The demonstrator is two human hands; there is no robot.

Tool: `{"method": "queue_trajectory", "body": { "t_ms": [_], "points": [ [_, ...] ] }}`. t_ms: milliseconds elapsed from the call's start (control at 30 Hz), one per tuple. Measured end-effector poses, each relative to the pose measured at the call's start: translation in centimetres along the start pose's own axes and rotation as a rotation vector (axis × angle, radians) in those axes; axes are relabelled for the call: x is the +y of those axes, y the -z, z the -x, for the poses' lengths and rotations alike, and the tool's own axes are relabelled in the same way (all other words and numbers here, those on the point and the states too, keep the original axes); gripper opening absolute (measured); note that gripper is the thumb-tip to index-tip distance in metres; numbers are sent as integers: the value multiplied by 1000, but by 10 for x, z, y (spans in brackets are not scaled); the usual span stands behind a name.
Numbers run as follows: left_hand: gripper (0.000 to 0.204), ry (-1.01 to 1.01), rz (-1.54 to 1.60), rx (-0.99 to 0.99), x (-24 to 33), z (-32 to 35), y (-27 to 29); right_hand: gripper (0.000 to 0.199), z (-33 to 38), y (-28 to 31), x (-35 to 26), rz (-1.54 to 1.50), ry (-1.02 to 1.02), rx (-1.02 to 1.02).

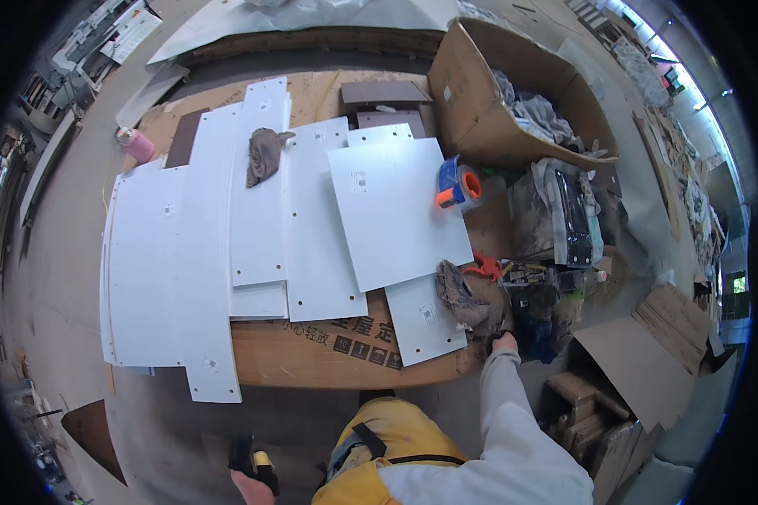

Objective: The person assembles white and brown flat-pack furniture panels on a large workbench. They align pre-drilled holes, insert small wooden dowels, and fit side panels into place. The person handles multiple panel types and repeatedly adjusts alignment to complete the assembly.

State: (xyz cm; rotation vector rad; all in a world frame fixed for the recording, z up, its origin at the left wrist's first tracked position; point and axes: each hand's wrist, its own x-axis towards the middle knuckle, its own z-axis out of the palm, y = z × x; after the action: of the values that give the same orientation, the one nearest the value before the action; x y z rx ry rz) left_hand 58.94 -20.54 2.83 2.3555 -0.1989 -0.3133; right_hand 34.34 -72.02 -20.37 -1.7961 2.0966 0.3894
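Observation:
At the table's right front corner is my right hand (504, 341), reaching out of a light grey sleeve. Its fingers are lost against the dark brown rag (463, 301) and the tools beside it. That rag lies bunched across a small white panel (425, 318). Low on the left, off the table, my left hand (251, 486) is closed around a black object with a yellow part (264, 459); its kind is unclear. Right of the rag is a cluttered heap of tools (526, 273), with a red-orange handled tool (484, 267) at its edge.
White drilled panels (168, 252) overlap across the cardboard-covered table (312, 353). On them lie another brown rag (265, 156) and a blue-orange tape dispenser (456, 183). A carton of cloths (480, 101) stands far right, a pink bottle (136, 145) far left. Cardboard sheets (648, 362) lean at right.

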Motion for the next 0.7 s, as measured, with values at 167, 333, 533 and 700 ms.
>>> {"method": "queue_trajectory", "body": {
  "t_ms": [167, 333, 533, 700],
  "points": [
    [39, -79, -3, 87, -16, 31, 14, 20, -29, -42, -1, -747, 125, 333],
    [35, -89, -39, 333, -48, 97, 48, 10, 22, 4, -165, -1753, 678, -553],
    [39, 188, 1, 697, -100, 265, 84, 37, 372, 26, -294, -1273, 871, -923],
    [39, 606, 297, 1111, -153, 399, 53, 36, 587, -69, -240, -650, 1362, -1658]
  ]
}}
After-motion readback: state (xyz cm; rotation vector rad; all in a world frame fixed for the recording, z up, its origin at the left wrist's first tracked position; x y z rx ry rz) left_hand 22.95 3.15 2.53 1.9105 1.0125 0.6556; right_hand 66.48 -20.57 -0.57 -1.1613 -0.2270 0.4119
